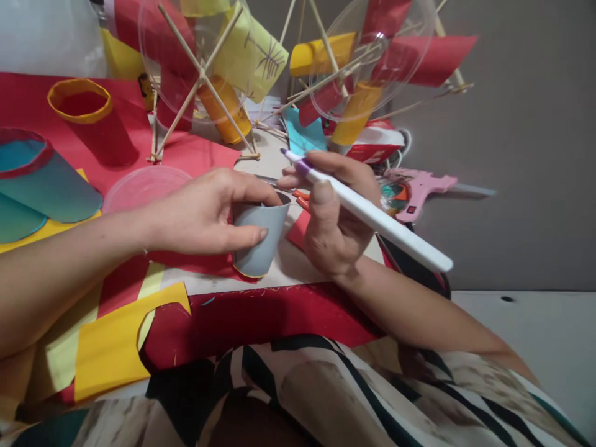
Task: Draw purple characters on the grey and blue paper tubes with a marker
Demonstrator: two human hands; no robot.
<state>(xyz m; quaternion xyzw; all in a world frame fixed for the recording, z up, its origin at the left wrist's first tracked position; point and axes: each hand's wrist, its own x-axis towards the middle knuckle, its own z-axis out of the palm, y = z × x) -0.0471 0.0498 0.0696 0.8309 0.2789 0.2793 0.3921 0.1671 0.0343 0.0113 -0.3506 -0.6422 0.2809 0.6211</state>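
Observation:
My left hand (218,214) grips a small grey-blue paper cup (263,239) with a thin yellow line at its base, the fingers over its rim and the thumb on its outer side. The cup stands upright, slightly tilted, on a pale surface. In my right hand (342,217) is a white marker (382,226) with a purple collar, held between thumb and fingers. Its dark purple tip points up and left, above the cup and apart from it. Some of the right fingers are hidden behind the marker and the thumb.
Stick frames with clear plastic discs (372,59) and coloured paper tubes stand at the back. Left are a red tube (105,136) and a blue tube (56,186). A pink glue gun (421,189) lies right; cut yellow paper (112,341) lies at the front left.

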